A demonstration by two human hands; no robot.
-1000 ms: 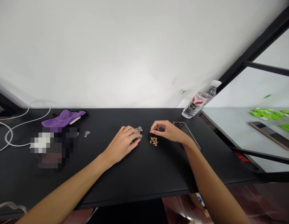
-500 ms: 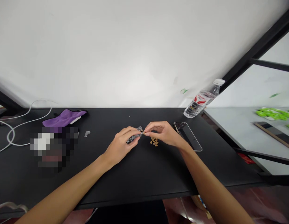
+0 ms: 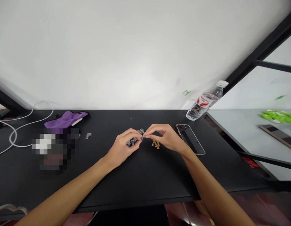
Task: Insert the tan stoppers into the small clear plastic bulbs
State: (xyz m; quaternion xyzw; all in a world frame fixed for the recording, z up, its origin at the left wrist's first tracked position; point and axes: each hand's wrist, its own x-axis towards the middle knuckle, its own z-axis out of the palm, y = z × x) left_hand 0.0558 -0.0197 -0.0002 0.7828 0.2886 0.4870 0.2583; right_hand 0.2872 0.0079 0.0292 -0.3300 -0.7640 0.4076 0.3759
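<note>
Left hand (image 3: 123,147): thumb and fingers nearly closed on a small clear piece (image 3: 142,137), which lies at the fingertips. Right hand (image 3: 166,137): thumb and index finger pinched narrow against that piece's right end; whether they hold anything separate cannot be told. Tan pieces (image 3: 156,144) lie on the black table (image 3: 136,179), just beneath the right hand's fingers.

Single head-worn view, facing forward and down over the black table (image 3: 126,182) toward the pale wall (image 3: 112,56).

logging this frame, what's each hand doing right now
left hand: closed, pinching a small clear piece
right hand: fingertips together at that piece; whether they hold anything cannot be told
</note>
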